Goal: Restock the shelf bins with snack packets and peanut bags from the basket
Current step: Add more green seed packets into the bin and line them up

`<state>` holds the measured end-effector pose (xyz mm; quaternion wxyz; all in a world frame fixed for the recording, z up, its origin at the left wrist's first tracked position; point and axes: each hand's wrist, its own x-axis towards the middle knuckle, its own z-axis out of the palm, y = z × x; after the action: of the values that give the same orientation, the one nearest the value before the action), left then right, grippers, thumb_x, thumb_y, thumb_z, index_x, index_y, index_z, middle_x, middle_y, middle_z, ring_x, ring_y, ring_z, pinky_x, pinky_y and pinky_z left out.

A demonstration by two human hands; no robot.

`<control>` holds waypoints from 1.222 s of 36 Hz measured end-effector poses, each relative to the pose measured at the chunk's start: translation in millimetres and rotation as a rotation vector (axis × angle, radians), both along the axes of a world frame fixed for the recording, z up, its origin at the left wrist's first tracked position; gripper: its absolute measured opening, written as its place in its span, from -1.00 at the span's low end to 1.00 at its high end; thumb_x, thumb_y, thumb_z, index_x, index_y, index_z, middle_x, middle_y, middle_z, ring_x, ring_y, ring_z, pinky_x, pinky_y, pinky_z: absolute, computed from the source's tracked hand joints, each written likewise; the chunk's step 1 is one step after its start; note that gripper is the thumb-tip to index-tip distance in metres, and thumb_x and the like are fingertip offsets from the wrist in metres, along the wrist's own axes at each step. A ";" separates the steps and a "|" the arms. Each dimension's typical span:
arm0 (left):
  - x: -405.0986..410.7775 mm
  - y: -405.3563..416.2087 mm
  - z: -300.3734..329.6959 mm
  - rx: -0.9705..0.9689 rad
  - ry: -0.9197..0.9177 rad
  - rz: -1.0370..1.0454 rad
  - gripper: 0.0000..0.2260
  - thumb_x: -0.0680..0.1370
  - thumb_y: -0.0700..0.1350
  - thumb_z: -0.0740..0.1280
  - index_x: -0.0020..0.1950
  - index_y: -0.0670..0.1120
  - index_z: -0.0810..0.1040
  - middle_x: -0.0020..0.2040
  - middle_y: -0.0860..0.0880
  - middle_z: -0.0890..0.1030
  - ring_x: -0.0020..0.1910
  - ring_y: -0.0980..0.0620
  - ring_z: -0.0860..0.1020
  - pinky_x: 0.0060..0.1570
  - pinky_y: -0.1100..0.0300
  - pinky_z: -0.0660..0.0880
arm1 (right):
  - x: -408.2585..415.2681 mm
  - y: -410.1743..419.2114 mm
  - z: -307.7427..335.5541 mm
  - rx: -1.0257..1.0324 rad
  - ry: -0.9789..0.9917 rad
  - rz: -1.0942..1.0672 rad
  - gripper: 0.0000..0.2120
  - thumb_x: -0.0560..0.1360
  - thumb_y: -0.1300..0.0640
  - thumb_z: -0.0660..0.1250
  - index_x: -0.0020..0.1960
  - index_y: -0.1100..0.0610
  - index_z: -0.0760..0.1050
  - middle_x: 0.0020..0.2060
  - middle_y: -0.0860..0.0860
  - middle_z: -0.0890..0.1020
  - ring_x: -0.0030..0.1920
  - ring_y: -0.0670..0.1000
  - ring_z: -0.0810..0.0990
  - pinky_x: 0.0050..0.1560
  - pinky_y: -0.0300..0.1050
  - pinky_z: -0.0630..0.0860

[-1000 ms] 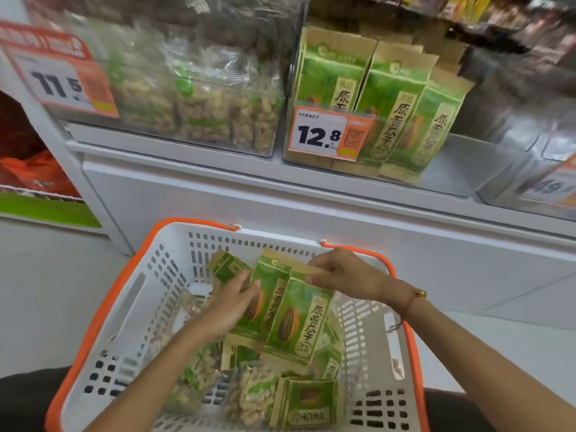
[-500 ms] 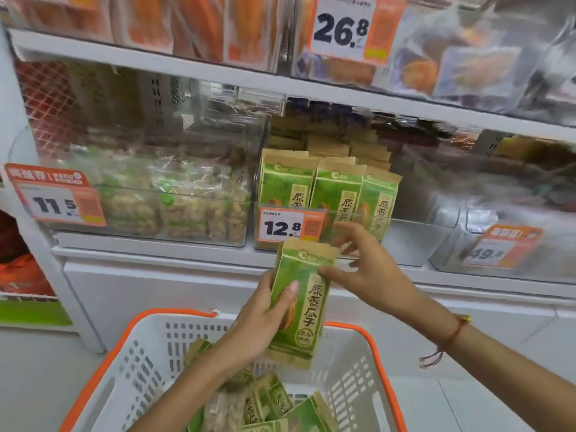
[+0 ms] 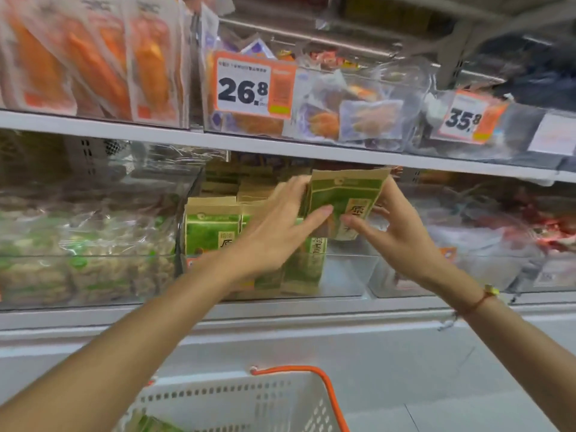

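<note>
Green-and-kraft snack packet (image 3: 344, 202) held up at centre frame, just under the upper shelf edge (image 3: 280, 148), above the open clear bin (image 3: 349, 275) on the middle shelf; left hand (image 3: 280, 226) grips its left edge, thumb across the front, fingers curled behind; right hand (image 3: 396, 226) pinches the right edge, thumb on the packet front, fingers behind it; packet roughly upright, slightly tilted; same green packets (image 3: 215, 226) stand upright in the left part of that bin, partly hidden by the left hand; right part of the bin bare; clear bin of peanut bags (image 3: 87, 254) at left centre, beside the green packets; white basket (image 3: 237, 403) with orange handle (image 3: 324, 388) at bottom centre, a bit of green packet showing inside at the lower left of it; red cord bracelet (image 3: 480, 299) on the right wrist; upper shelf holds orange packets (image 3: 93, 60) upper left, price tag 26.8 (image 3: 252, 85) upper centre, price tag 35.8 (image 3: 467, 120) upper right, blurred
</note>
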<state>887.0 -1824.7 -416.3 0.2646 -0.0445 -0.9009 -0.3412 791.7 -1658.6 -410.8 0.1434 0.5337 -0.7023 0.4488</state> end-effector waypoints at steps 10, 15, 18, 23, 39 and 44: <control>-35.3 -33.8 3.7 -0.271 -0.151 0.255 -0.43 0.46 0.33 0.22 0.40 0.13 0.29 0.19 0.02 0.50 0.21 -0.07 0.46 0.14 -0.08 0.46 | -43.7 -21.9 -18.7 0.125 -0.176 -0.023 -0.57 0.49 0.13 0.39 0.30 0.09 0.33 0.17 -0.07 0.57 0.20 -0.11 0.54 0.24 0.06 0.48; -40.6 -31.4 7.7 -0.366 -0.096 0.372 -0.53 0.46 0.26 0.31 0.29 0.09 0.39 0.03 0.03 0.44 0.11 -0.07 0.43 -0.02 0.09 0.35 | -57.2 -29.4 -14.6 0.212 -0.275 -0.021 -0.60 0.49 0.12 0.38 0.27 0.13 0.35 0.16 -0.01 0.57 0.17 -0.06 0.56 0.21 0.06 0.51; -42.7 -29.0 8.8 -0.414 -0.079 0.444 -0.51 0.47 0.24 0.32 0.28 0.01 0.35 0.11 -0.05 0.48 0.13 -0.11 0.43 -0.04 0.10 0.31 | -59.1 -33.1 -10.8 0.277 -0.336 -0.024 -0.63 0.53 0.13 0.32 0.28 0.17 0.32 0.16 0.00 0.57 0.17 -0.05 0.56 0.20 -0.01 0.52; -45.6 -32.4 -2.2 -0.484 -0.044 0.407 -0.61 0.53 0.16 0.28 0.27 0.00 0.39 0.18 0.03 0.52 0.19 -0.01 0.40 0.15 0.07 0.29 | -67.7 -40.5 -5.9 0.582 -0.222 -0.154 -0.61 0.50 0.06 0.37 0.28 0.12 0.41 0.14 0.01 0.60 0.07 -0.02 0.57 0.17 -0.08 0.50; -35.8 -32.5 -7.3 -0.541 -0.067 0.314 -0.64 0.52 0.13 0.32 0.29 0.12 0.42 0.15 0.16 0.54 0.16 0.11 0.39 0.22 0.12 0.25 | -98.3 -52.3 -5.2 0.552 -0.639 -0.352 -0.66 0.60 0.23 0.20 0.34 0.34 0.34 -0.06 0.20 0.59 -0.28 0.01 0.61 -0.27 -0.20 0.61; -31.4 -30.1 -5.3 -0.522 -0.063 0.312 -0.65 0.50 0.11 0.35 0.27 0.15 0.44 0.13 0.17 0.54 0.15 0.13 0.37 0.21 0.13 0.25 | -104.8 -63.1 -8.0 0.428 -0.668 -0.290 -0.83 0.50 0.29 0.36 0.05 0.35 0.58 -0.10 0.21 0.64 -0.27 -0.03 0.60 -0.18 -0.23 0.60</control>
<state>855.6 -1854.8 -421.6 0.2654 0.0386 -0.9618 -0.0547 686.9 -1721.7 -418.7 -0.1447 0.2724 -0.8554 0.4161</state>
